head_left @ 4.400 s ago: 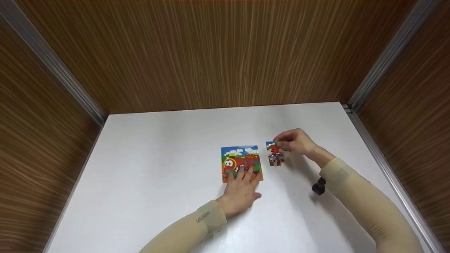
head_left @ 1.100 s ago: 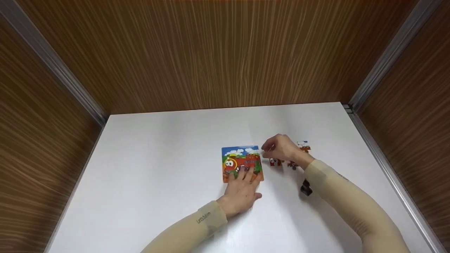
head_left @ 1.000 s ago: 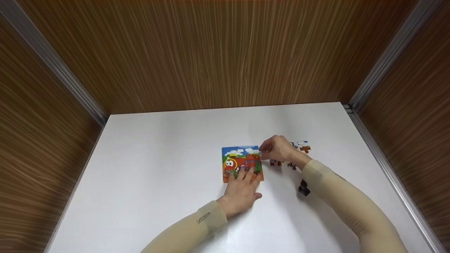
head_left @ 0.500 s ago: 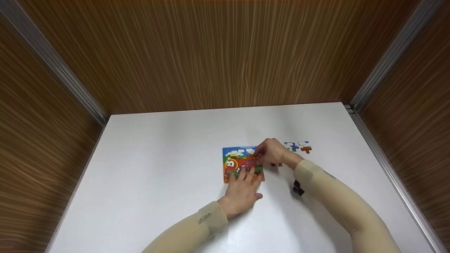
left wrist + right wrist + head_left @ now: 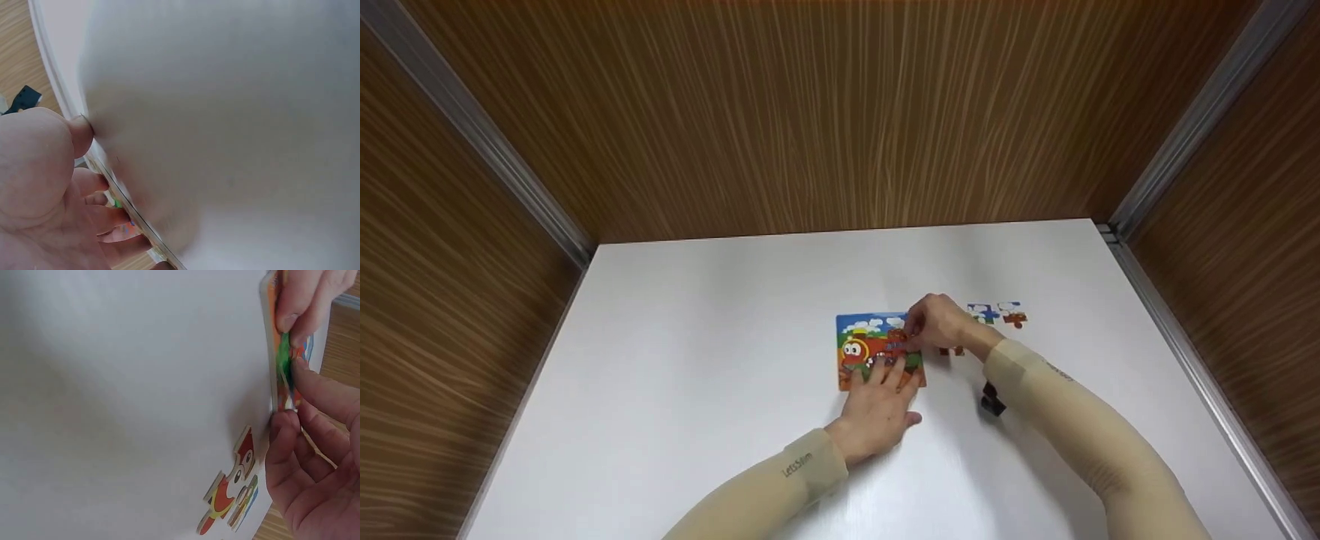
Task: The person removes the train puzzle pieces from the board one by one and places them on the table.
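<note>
A square jigsaw puzzle (image 5: 861,328) with a red cartoon train lies on the white table. My left hand (image 5: 876,416) rests on its lower part, fingers straight and spread; the left wrist view shows mostly the palm and thumb. At the puzzle's right edge, the thumb and index finger of my right hand (image 5: 939,322) pinch what looks like a green puzzle piece (image 5: 285,377), seen slightly raised in the right wrist view. The fingers hide much of it. Loose pieces lie to the right, among them a blue-and-white piece (image 5: 979,312) and a red piece with eyes (image 5: 228,489).
Another loose piece (image 5: 1012,315) lies farther right. The white table (image 5: 697,360) is bounded by a wood-grain back panel (image 5: 840,120) and side panels with metal rails. A black device (image 5: 992,401) hangs under the right wrist.
My right hand has moved left from the loose pieces to the puzzle's right edge, and its fingers have closed there. Several loose pieces have come into sight. The left hand stays in place.
</note>
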`<state>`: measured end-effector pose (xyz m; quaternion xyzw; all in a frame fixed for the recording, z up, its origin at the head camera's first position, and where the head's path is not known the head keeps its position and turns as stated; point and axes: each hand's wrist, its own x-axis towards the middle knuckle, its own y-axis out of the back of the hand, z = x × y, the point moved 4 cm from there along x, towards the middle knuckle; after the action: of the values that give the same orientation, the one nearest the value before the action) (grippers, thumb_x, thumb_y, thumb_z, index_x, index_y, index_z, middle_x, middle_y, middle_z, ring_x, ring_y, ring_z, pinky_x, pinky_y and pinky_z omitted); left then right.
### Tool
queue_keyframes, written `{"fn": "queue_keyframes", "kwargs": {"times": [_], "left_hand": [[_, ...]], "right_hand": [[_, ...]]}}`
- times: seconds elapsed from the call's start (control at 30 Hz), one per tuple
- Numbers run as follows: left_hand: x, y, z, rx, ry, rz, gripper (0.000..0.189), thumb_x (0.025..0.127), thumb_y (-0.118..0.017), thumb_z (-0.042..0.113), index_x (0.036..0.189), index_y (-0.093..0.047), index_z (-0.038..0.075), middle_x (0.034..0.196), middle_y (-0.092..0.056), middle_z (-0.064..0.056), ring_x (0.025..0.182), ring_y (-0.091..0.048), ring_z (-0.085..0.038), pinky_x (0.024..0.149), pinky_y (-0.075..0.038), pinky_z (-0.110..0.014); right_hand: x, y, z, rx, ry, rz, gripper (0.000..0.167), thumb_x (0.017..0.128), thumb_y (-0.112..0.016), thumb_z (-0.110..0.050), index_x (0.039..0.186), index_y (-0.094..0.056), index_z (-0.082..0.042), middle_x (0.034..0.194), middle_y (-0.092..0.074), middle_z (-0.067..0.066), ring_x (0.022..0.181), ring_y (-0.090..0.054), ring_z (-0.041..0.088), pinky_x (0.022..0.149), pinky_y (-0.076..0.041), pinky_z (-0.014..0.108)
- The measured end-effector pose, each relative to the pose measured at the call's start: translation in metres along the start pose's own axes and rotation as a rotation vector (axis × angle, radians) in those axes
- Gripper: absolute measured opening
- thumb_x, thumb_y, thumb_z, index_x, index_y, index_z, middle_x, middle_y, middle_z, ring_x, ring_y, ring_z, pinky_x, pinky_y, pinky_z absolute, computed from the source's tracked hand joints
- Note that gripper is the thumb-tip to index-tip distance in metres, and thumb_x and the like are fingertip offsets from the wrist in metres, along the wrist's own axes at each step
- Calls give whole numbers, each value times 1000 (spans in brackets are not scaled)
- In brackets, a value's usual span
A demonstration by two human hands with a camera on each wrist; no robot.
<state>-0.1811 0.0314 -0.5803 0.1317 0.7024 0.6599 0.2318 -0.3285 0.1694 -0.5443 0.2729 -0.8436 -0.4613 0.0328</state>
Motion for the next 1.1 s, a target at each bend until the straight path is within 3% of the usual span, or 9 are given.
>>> {"fn": "queue_keyframes", "kwargs": {"times": [0.13, 0.33, 0.57, 0.73, 0.97, 1.1], "left_hand": [[1, 1, 1, -6, 3, -11, 68, 116, -49, 60, 176, -41, 29, 187, -34, -5, 170, -40, -38, 129, -45, -66], [0, 2, 1, -37, 2, -10, 67, 116, -50, 58, 176, -41, 28, 187, -33, -6, 170, -39, -39, 130, -44, -67], [0, 1, 1, -1, -2, -19, 69, 117, -46, 59, 178, -36, 29, 188, -32, -6, 170, -39, -40, 128, -46, -66], [1, 2, 1, -4, -3, -25, 69, 117, -45, 59, 178, -36, 28, 188, -30, -6, 171, -38, -40, 128, -46, -66], [0, 2, 1, -27, -5, -16, 69, 117, -46, 59, 178, -35, 28, 187, -33, -6, 171, -38, -40, 128, -46, -67], [0, 1, 0, -49, 0, -13, 69, 117, -48, 59, 178, -36, 29, 187, -32, -6, 171, -38, -40, 128, -45, -67]], "right_hand": [[-1, 2, 3, 90, -35, -33, 10, 92, -90, -9, 102, -86, -9, 95, -82, 8, 81, -65, 14, 73, -51, 26], [0, 0, 9, 196, -46, -62, 15, 96, -84, -2, 109, -87, -8, 102, -86, 10, 86, -71, 13, 78, -56, 23], [-3, 0, 12, 243, 11, -16, 11, 93, -86, 1, 102, -88, -5, 104, -88, 14, 89, -76, 11, 80, -57, 21], [-4, 1, 14, 268, -12, 11, 13, 94, -86, 1, 103, -89, -7, 107, -88, 12, 89, -75, 12, 80, -57, 22], [-4, 32, 19, 360, -55, 155, 15, 101, -81, -6, 115, -86, -2, 114, -85, 19, 89, -72, 13, 77, -60, 23], [-9, 47, 21, 390, -54, 159, 20, 102, -80, -6, 120, -84, 3, 120, -84, 24, 92, -78, 12, 84, -68, 27]]}}
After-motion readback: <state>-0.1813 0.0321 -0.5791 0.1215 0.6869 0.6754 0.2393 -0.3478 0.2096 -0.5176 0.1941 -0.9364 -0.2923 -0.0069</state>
